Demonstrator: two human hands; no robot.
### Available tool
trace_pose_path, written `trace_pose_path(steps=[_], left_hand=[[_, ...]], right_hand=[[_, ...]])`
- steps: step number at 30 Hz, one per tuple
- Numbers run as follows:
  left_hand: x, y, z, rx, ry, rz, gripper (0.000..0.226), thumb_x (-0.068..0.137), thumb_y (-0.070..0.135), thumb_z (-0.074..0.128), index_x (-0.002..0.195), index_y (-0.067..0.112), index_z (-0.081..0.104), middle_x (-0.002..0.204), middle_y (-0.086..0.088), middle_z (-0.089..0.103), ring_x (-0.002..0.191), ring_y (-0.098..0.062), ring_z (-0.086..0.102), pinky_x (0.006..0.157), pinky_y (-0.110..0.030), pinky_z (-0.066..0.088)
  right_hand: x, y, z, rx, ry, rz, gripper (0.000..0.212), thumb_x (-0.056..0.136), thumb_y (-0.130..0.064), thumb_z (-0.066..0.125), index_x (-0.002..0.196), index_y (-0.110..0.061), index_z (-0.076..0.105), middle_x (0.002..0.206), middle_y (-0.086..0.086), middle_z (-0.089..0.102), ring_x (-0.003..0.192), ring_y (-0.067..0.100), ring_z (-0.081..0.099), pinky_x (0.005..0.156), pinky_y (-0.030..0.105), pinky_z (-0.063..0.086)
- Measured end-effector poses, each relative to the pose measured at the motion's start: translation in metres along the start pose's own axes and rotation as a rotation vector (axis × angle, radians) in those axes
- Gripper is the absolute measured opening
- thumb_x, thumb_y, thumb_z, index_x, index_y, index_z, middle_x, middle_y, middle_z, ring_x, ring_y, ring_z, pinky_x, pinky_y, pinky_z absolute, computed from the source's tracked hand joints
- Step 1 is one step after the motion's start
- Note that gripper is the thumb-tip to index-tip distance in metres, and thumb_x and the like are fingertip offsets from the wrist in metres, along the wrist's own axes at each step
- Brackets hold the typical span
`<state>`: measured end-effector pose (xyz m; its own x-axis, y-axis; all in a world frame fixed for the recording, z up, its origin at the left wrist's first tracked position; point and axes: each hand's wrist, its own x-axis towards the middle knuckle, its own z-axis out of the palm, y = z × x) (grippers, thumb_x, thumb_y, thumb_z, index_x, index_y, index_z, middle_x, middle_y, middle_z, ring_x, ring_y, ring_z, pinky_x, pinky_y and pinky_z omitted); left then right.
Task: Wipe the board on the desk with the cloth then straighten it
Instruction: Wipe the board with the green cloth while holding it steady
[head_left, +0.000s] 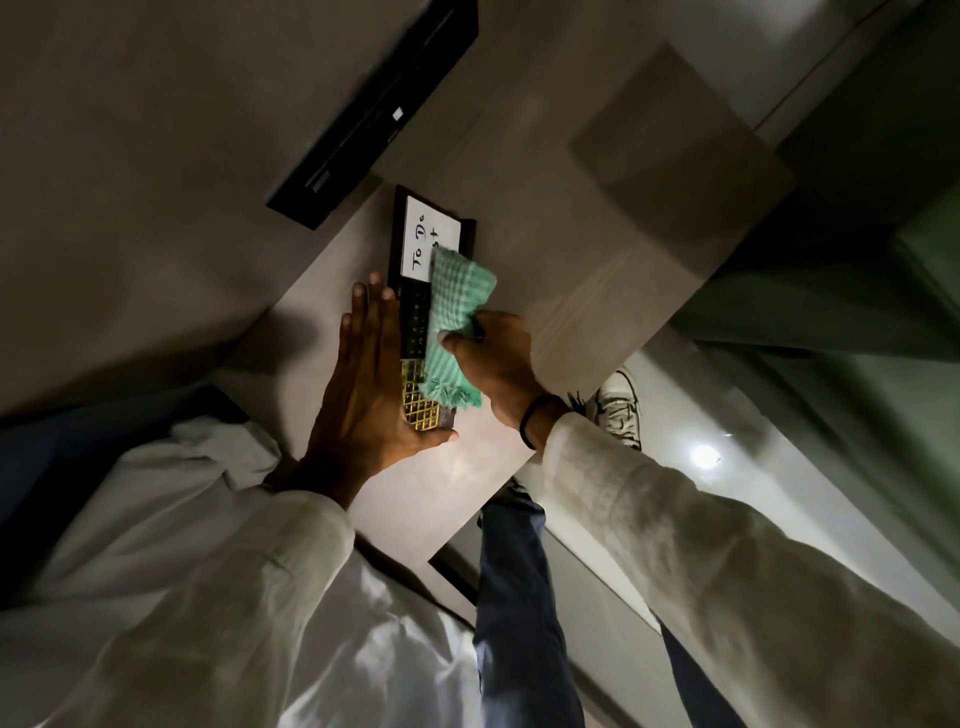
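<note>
Nearest to the camera are two pale sleeves (727, 561) of a loose shirt, and between them a leg in blue jeans (519, 597); below the right wrist a white shoe (618, 410) stands on a glossy floor (753, 467) that reflects a lamp. The desk (597, 291) is a light, wood-grained top running diagonally through the view; the wall beside it is dim, and a long black device (384, 104) is seen at the far end, close to the board.

The board (415, 312) lies flat on the desk; it has a dark frame, a white panel with handwritten "To Do", a dark middle part and a golden grid at the near end.

The left hand (363, 384) is spread flat, fingers straight and together, pressed along the left edge of the board; the thumb reaches under its near corner. The right hand (498, 358) is closed around a green cloth (452, 322), which lies over the right side of the board; a dark band (537, 421) is on this wrist.
</note>
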<state>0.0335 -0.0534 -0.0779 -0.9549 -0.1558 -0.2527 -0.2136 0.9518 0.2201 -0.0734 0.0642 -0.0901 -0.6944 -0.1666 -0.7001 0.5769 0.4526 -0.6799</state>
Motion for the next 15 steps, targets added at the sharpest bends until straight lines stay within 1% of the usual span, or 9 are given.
trace_pose_path(steps=[1,2,5,6,8,9,10,12,15], left_hand=[[0.000,0.000,0.000,0.006,0.000,-0.001,0.152,0.057,0.083,0.073,0.158,-0.012,0.011,0.170,-0.029,0.004,0.161,-0.041,0.003,0.131,-0.054,0.017],[-0.001,0.000,0.001,0.011,0.011,-0.001,0.150,0.059,0.084,0.072,0.158,-0.012,0.012,0.170,-0.029,0.004,0.161,-0.040,0.004,0.131,-0.054,0.018],[0.000,-0.002,0.001,0.004,0.031,-0.003,0.146,0.064,0.083,0.070,0.158,-0.012,0.011,0.170,-0.028,0.005,0.161,-0.040,0.006,0.130,-0.055,0.021],[0.001,-0.002,0.002,-0.006,0.026,-0.003,0.147,0.063,0.082,0.070,0.158,-0.012,0.010,0.170,-0.028,0.004,0.161,-0.039,0.005,0.130,-0.054,0.021],[0.000,-0.002,0.001,-0.009,0.007,0.000,0.149,0.060,0.081,0.072,0.159,-0.010,0.009,0.170,-0.027,0.003,0.161,-0.038,0.003,0.131,-0.053,0.019],[0.001,-0.001,0.001,-0.005,-0.010,-0.006,0.149,0.058,0.081,0.074,0.159,-0.008,0.009,0.170,-0.026,0.004,0.161,-0.037,0.001,0.132,-0.051,0.017],[0.001,0.000,0.000,-0.004,-0.024,-0.020,0.150,0.057,0.080,0.076,0.159,-0.007,0.010,0.170,-0.025,0.005,0.161,-0.035,0.000,0.132,-0.050,0.015],[0.002,0.002,-0.002,-0.017,-0.024,-0.041,0.149,0.058,0.080,0.076,0.160,-0.007,0.010,0.170,-0.026,0.007,0.161,-0.035,0.001,0.132,-0.050,0.016],[0.004,0.003,-0.002,-0.022,0.002,-0.050,0.140,0.067,0.078,0.071,0.158,-0.011,0.013,0.170,-0.028,0.009,0.161,-0.039,0.009,0.130,-0.053,0.021]], right_hand=[[0.003,-0.002,-0.001,-0.020,0.023,-0.001,0.042,0.077,-0.009,0.075,0.049,-0.016,0.045,0.053,-0.002,0.045,0.048,0.006,0.042,0.049,0.022,0.038],[0.006,-0.006,0.000,-0.023,0.044,-0.011,0.040,0.077,-0.009,0.074,0.050,-0.015,0.046,0.056,0.002,0.047,0.053,0.012,0.044,0.054,0.027,0.039],[0.004,-0.014,0.011,-0.008,0.016,-0.057,0.017,0.076,-0.014,0.073,0.065,-0.006,0.063,0.067,0.007,0.067,0.064,0.023,0.062,0.063,0.036,0.052],[0.000,-0.011,0.012,-0.009,0.002,-0.061,0.015,0.075,-0.015,0.073,0.067,-0.006,0.064,0.066,0.004,0.069,0.062,0.019,0.063,0.060,0.033,0.053],[-0.002,-0.004,0.007,0.016,-0.009,-0.051,0.027,0.076,-0.011,0.073,0.056,-0.011,0.056,0.051,-0.010,0.057,0.047,0.002,0.050,0.048,0.022,0.043],[0.000,-0.002,0.003,0.011,-0.001,-0.045,0.035,0.077,-0.008,0.073,0.052,-0.014,0.050,0.047,-0.010,0.050,0.044,0.000,0.043,0.046,0.020,0.038],[0.005,-0.002,0.001,-0.004,0.016,-0.031,0.037,0.078,-0.007,0.073,0.052,-0.014,0.048,0.048,-0.009,0.046,0.045,0.004,0.040,0.047,0.023,0.036],[0.012,-0.011,-0.001,-0.012,0.049,-0.026,0.027,0.079,-0.008,0.073,0.059,-0.012,0.055,0.056,-0.001,0.049,0.052,0.011,0.043,0.053,0.027,0.039],[0.011,-0.018,0.005,0.065,-0.006,-0.046,0.009,0.078,-0.013,0.073,0.075,-0.005,0.069,0.072,0.008,0.070,0.064,0.015,0.061,0.063,0.032,0.053]])
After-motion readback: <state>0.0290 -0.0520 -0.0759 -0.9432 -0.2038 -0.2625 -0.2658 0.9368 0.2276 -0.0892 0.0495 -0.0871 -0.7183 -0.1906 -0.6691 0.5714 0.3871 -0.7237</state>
